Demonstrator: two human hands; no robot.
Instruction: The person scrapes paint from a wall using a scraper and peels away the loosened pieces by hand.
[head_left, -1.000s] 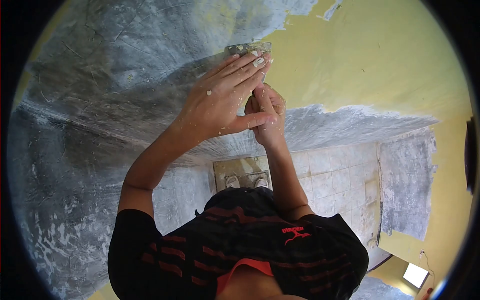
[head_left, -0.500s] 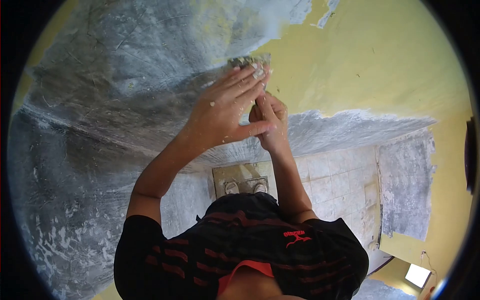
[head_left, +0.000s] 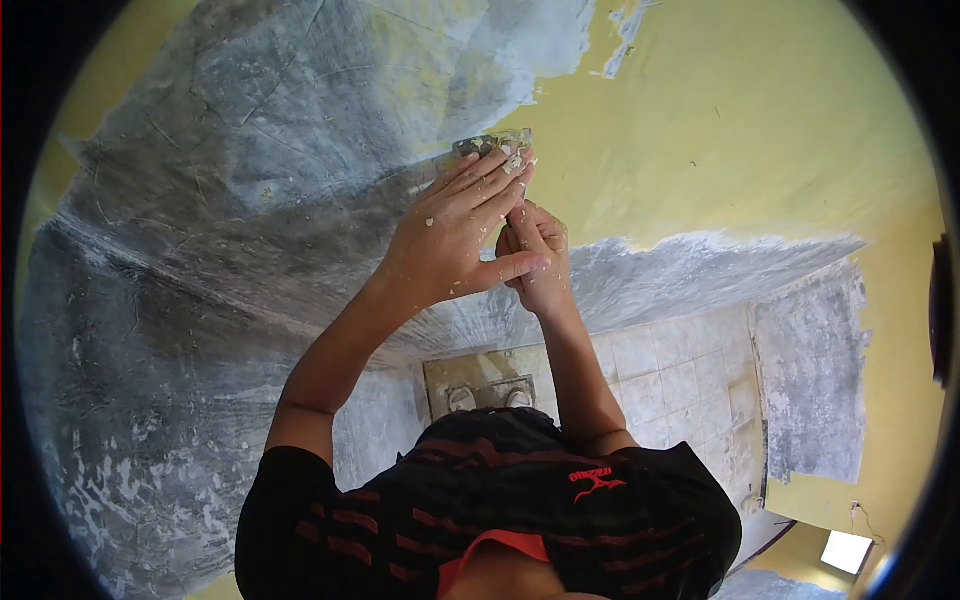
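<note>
Against the wall, a flat scraper (head_left: 478, 146) carries loose paint flakes on its blade, at the border between bare grey plaster (head_left: 290, 110) and yellow paint (head_left: 680, 130). My right hand (head_left: 543, 255) is closed round its handle, which the fingers mostly hide. My left hand (head_left: 445, 232) lies spread over the blade, fingertips pressing on it and thumb reaching across to my right hand. Small pale flakes stick to the skin of both hands.
Below is a tiled floor (head_left: 665, 385), with my feet on a small platform (head_left: 438, 378). Another stripped grey patch (head_left: 810, 375) shows on the right wall. A bright white rectangle (head_left: 846, 551) is at the lower right.
Both hands and the scraper sit slightly lower and a little further left in view. The whole view has shifted a little too. The grip on the scraper looks the same.
</note>
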